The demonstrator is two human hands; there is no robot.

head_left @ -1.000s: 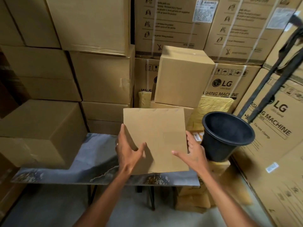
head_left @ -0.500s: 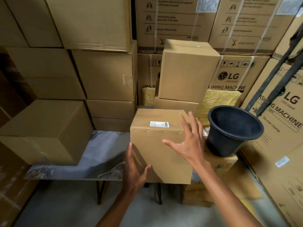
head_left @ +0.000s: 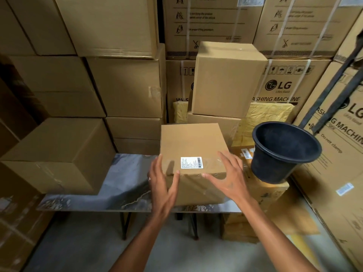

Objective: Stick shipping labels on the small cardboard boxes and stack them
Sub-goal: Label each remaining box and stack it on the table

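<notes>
A small cardboard box (head_left: 191,142) sits on the marbled table (head_left: 125,185), its top face toward me. A white shipping label (head_left: 191,162) with a barcode is stuck near the top's front edge. My left hand (head_left: 164,184) lies against the box's left front corner, fingers straight and thumb on the front edge. My right hand (head_left: 228,177) is spread over the right front corner, fingers straight, thumb pointing left along the edge. Behind the table, a plain cardboard box (head_left: 225,81) stands stacked on a flatter one (head_left: 214,124).
A black bucket (head_left: 282,152) stands on boxes at the table's right end. A large cardboard box (head_left: 57,152) fills the table's left end. Tall stacked cartons, some marked LG, wall in the back and right. Dark straps (head_left: 334,87) hang at the upper right.
The box tipped from standing on edge onto the table, so its labelled face now points up. Both hands shifted to its front corners.
</notes>
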